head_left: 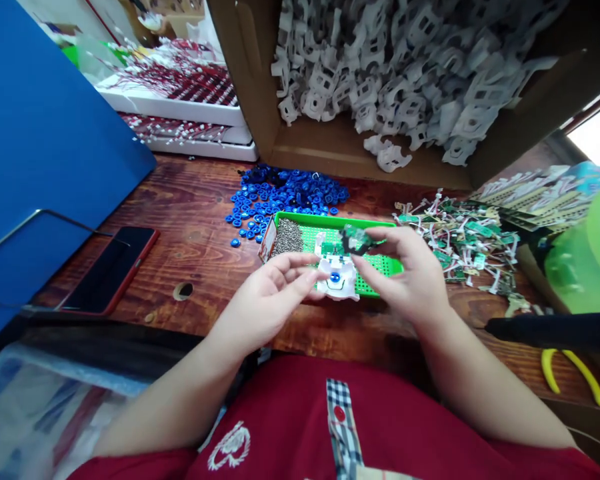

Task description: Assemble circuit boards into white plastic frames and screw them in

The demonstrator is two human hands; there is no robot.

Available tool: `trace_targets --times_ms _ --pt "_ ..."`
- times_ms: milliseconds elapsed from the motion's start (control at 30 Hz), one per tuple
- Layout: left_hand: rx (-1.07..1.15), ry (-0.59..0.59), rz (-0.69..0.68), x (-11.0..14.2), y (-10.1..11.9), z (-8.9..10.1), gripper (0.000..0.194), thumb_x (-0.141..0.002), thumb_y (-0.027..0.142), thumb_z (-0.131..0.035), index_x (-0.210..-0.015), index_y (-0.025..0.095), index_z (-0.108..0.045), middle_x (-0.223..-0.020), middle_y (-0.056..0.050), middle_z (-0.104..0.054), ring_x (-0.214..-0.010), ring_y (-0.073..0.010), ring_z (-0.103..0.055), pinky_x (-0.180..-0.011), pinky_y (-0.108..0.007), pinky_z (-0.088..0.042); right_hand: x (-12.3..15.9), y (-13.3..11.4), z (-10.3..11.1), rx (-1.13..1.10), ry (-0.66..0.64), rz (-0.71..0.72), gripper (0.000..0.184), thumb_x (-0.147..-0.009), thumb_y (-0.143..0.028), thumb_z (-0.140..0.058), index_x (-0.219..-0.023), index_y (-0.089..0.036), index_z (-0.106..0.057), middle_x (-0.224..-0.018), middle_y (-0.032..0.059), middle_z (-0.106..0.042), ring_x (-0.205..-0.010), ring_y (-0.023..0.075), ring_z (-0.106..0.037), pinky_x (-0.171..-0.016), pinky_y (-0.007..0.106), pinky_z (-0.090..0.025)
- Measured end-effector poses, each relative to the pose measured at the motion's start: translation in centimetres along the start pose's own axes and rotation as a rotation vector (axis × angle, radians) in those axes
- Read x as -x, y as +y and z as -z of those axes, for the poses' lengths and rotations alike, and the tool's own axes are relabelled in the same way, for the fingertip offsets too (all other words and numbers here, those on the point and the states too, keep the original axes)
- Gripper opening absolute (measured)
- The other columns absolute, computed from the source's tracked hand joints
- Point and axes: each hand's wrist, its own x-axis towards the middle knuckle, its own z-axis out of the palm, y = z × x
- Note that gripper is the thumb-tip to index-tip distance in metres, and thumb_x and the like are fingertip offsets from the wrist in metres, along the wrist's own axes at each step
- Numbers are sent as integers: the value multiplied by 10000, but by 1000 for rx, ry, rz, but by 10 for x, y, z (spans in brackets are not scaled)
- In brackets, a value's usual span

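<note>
My left hand (275,293) is closed on the left edge of a white plastic housing (349,285), pinching it between thumb and fingers. A round blue button piece (335,277) sits in the middle of the housing, and a green board shows at its far end. In my right hand (405,270), thumb and fingers grip a small circuit board (356,239) with a dark part on it, just above the housing's far right corner. Both are over the near side of a green perforated tray (375,283). Small metal screws (289,237) fill the tray's left end.
Blue button pieces (290,190) lie heaped behind the tray. A cardboard box (310,143) holds many white housings. Wired circuit boards (467,240) are piled at right, near yellow-handled pliers (573,373) and a light green container (585,260). A phone (107,270) lies left.
</note>
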Motion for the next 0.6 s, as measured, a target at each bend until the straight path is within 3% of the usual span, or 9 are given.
trace_targets --times_ms 100,167,367,600 --pt "-248 -177 196 13 -9 17 256 -810 394 -597 -744 147 -576 -668 -11 -658 -619 -102 -605 -644 -231 -469 -7 18 -6 84 42 12 353 -795 -346 -625 -1098 -179 -555 -1016 84 -598 -908 181 -589 -812 345 -540" --pt "-240 -245 318 16 -20 21 283 -811 435 -577 -793 153 -553 -731 -31 -674 -660 -121 -621 -671 -262 -473 -10 27 -12 137 12 53 353 -796 -342 -618 -1101 -174 -564 -1041 102 -581 -983 201 -571 -862 369 -530" --pt "-114 -137 312 5 -38 7 390 -827 525 -511 -1026 194 -458 -1143 -120 -629 -900 -190 -660 -811 -344 -469 -7 30 -24 53 -170 -20 350 -786 -354 -620 -1081 -171 -576 -1070 109 -558 -1015 203 -559 -849 373 -539" --pt "-60 -133 300 -17 -32 -3 592 -817 415 -579 -1293 178 -319 -1091 -150 -659 -778 -178 -673 -737 -331 -493 -7 21 -7 -78 -446 -41 291 -759 -392 -647 -976 -202 -603 -1040 62 -607 -1006 190 -566 -902 373 -491"
